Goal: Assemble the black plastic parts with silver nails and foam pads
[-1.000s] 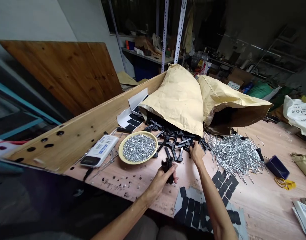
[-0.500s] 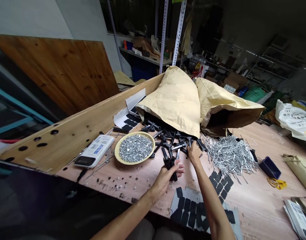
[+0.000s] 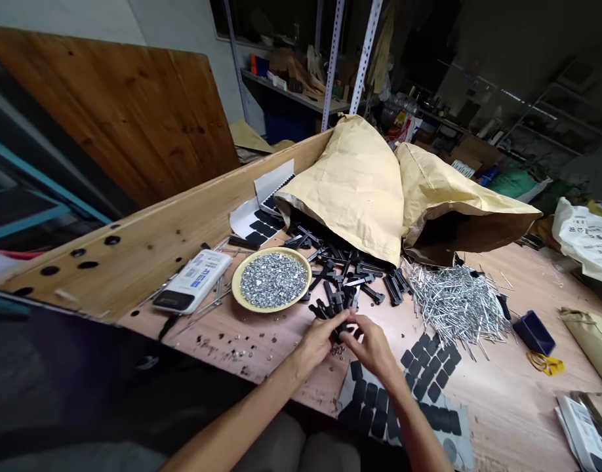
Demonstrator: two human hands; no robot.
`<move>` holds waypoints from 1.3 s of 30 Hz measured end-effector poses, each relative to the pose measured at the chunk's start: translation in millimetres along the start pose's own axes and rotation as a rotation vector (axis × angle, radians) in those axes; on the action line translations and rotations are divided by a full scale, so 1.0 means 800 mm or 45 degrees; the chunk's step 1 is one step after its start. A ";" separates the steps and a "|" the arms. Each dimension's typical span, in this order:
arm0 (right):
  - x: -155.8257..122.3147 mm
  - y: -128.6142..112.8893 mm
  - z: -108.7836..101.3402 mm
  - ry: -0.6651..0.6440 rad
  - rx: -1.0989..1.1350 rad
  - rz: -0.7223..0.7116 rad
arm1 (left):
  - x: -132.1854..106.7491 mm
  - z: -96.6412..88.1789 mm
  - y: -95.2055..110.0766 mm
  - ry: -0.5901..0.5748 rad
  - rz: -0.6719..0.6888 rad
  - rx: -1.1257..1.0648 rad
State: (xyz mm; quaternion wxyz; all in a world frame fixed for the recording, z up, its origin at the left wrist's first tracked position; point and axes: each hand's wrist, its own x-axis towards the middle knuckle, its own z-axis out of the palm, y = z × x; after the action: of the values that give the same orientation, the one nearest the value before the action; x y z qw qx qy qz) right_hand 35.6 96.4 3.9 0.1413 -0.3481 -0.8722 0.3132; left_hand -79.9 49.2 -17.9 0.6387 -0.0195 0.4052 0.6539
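My left hand [image 3: 317,342] is closed around a small bunch of black plastic parts [image 3: 334,303], their ends pointing away from me. Against it, my right hand [image 3: 372,344] has its fingertips pressed on the same bunch; the two hands' fingers hide most of the contact. Just beyond lies a loose heap of similar black parts [image 3: 374,295], spilling from a paper sack [image 3: 353,190]. Left of the hands stands a yellow bowl [image 3: 236,288] full of small shiny metal pieces. Under the right forearm is a sheet with black rounded pads [image 3: 370,396].
Thin metal rods [image 3: 458,305] lie piled to the right, near a dark blue tray [image 3: 533,333] and yellow bands [image 3: 545,362]. A second sack [image 3: 458,190] gapes behind them. A white scale-like device [image 3: 193,282] sits by the wooden side board [image 3: 148,246].
My right hand has come back from the black heap toward me and met my left hand at the held bunch. The view has shifted slightly.
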 end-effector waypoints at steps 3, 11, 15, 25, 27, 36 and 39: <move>0.044 0.006 -0.021 -0.175 0.127 0.084 | -0.002 -0.009 0.016 0.095 0.016 -0.044; 0.128 -0.003 0.005 0.096 -0.664 0.597 | -0.016 -0.004 0.020 -0.002 0.104 -0.071; 0.103 -0.001 -0.004 0.399 -0.424 0.520 | -0.016 -0.004 0.019 0.030 0.130 -0.062; -0.026 -0.021 0.015 0.466 0.308 -0.024 | -0.020 0.005 -0.022 -0.083 -0.010 -0.086; -0.044 -0.021 0.010 0.399 0.279 -0.071 | -0.022 0.003 -0.030 -0.149 -0.080 -0.033; -0.039 0.082 -0.101 0.521 -0.229 1.006 | -0.019 0.020 -0.032 -0.098 0.115 0.332; -0.016 0.112 -0.120 0.571 -0.409 1.168 | -0.020 0.022 -0.040 -0.090 0.067 0.375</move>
State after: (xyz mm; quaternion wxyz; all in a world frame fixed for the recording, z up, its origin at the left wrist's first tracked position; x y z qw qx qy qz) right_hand 135.8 181.2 19.1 0.1177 -0.7693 -0.6157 0.1232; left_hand -40.9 41.6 -13.5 0.6311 0.1081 0.4741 0.6043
